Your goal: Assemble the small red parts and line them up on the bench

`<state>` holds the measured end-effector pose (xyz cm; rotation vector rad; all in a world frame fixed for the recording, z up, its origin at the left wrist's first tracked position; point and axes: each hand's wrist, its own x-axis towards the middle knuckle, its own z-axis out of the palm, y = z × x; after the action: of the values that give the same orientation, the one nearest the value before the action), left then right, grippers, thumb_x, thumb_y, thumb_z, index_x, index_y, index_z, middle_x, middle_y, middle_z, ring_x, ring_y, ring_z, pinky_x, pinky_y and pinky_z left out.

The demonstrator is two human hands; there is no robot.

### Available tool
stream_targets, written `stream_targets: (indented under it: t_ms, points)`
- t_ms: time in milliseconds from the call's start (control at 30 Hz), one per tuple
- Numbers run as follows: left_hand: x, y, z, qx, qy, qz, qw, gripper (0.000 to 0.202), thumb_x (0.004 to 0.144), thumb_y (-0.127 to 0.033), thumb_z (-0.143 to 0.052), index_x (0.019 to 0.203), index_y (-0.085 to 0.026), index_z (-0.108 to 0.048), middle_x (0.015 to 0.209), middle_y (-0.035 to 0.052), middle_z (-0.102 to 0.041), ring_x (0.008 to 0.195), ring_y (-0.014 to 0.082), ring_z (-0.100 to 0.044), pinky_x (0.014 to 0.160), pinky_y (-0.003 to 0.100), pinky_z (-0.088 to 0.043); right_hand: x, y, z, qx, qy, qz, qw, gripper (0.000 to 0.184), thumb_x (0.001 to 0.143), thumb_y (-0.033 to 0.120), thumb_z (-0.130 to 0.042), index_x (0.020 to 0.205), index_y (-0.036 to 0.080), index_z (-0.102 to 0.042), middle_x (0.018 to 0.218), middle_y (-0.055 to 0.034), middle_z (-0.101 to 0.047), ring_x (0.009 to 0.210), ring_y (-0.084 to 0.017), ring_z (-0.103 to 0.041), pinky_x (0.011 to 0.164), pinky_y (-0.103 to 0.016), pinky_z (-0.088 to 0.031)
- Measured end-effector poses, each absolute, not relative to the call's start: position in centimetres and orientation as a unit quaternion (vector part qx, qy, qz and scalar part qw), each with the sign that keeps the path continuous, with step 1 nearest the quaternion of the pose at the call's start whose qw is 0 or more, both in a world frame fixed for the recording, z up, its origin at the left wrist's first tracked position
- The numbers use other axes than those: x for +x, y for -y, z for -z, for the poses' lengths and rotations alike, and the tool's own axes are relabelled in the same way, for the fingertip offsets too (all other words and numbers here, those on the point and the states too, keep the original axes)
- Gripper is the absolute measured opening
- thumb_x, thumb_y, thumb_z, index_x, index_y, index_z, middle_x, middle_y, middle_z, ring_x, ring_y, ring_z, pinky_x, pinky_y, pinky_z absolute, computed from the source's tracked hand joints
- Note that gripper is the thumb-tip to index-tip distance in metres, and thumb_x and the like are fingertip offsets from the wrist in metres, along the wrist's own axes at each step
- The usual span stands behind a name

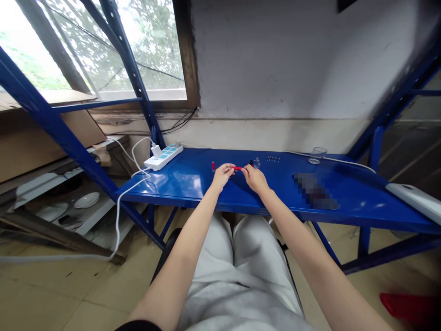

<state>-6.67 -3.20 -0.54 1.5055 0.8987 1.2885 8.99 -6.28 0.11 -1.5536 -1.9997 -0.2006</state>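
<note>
Both my hands are stretched out over the blue metal shelf [193,181]. My left hand [222,175] and my right hand [254,177] are closed in a pinch on the two ends of a small red stick-like piece [237,168] held between them just above the shelf. Another small red piece [213,166] lies on the shelf just left of my left hand. A small clear and black part [255,162] sits right behind my right hand.
A white power strip [163,156] with a plug and cable lies at the shelf's left. A row of small dark bits [273,159], a glass cup [317,155] and a blurred dark object [315,191] lie to the right. Blue rack posts [51,122] stand on both sides.
</note>
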Motion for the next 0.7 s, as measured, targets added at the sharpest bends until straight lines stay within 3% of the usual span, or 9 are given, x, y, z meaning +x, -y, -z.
stream_targets:
  t_ms: [333,467,700]
  points:
    - [-6.76,3.42,0.31,0.583,-0.348,-0.547,0.491,0.020,0.073,-0.022,-0.058,0.091,-0.014,-0.060,0.082,0.0051,-0.066,0.065,0.0103,-0.058,0.058,0.021,-0.038,9.18,6.37,0.27,-0.550,0.754,0.033,0.359,0.035,0.091,0.041,-0.025,0.095,0.020,-0.052,0.080,-0.0065,-0.061,0.064,-0.017,-0.055,0.054,-0.023,-0.031]
    - [-6.81,3.33,0.39,0.567,-0.351,-0.556,0.497,0.021,0.072,-0.022,-0.059,0.091,-0.014,-0.059,0.081,0.0052,-0.065,0.065,0.0105,-0.058,0.057,0.021,-0.037,9.29,6.39,0.26,-0.534,0.751,0.016,0.387,0.034,0.090,0.041,-0.028,0.105,0.019,-0.049,0.089,-0.0079,-0.062,0.067,-0.018,-0.058,0.055,-0.024,-0.035]
    - [-6.66,3.58,0.17,0.572,-0.350,-0.547,0.502,0.018,0.071,-0.022,-0.060,0.088,-0.013,-0.060,0.078,0.0048,-0.065,0.063,0.0108,-0.058,0.060,0.023,-0.039,9.10,6.44,0.11,-0.539,0.761,0.011,0.360,0.031,0.090,0.038,-0.030,0.107,0.022,-0.050,0.098,-0.0071,-0.063,0.078,-0.020,-0.060,0.060,-0.026,-0.039]
